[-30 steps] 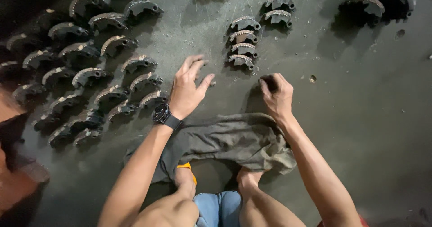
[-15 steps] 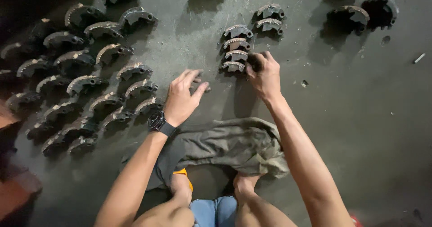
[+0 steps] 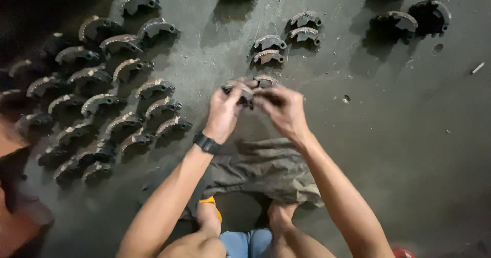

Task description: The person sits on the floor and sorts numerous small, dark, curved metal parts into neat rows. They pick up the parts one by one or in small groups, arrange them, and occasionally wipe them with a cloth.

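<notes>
Seen from above: both hands joined over a dark, scuffed floor [image 3: 399, 135]. Left hand [image 3: 225, 109], black wristwatch [image 3: 206, 143] on its wrist, now lifted off the floor where it lay flat with fingers spread half a second earlier; fingers curled around a curved metal shoe [image 3: 240, 90] with a pale, worn lining. Right hand [image 3: 284, 109], earlier stretched far out to the short column of shoes, now drawn back near and closed on the same piece from the right side. Held shoe in mid-scene, between the fingertips of both hands, raised above the floor and just near of the short column.

Short column [image 3: 268, 50] of similar shoes beyond the hands now thinner: two clear pieces, plus one [image 3: 266, 80] mostly hidden behind the fingers, against four stacked before. Another pair [image 3: 304, 26] farther right of that, unchanged. Large field of shoes in rows [image 3: 102, 94] to the left, unchanged. Two darker toothed parts [image 3: 409, 20] at far right, as before.

Crumpled olive cloth [image 3: 261, 168] on the floor nearer than the hands, under the forearms, in the same spot. Bare feet and blue trouser hems at the near edge. Another person's reddish sleeve [image 3: 15, 201] at near left.
</notes>
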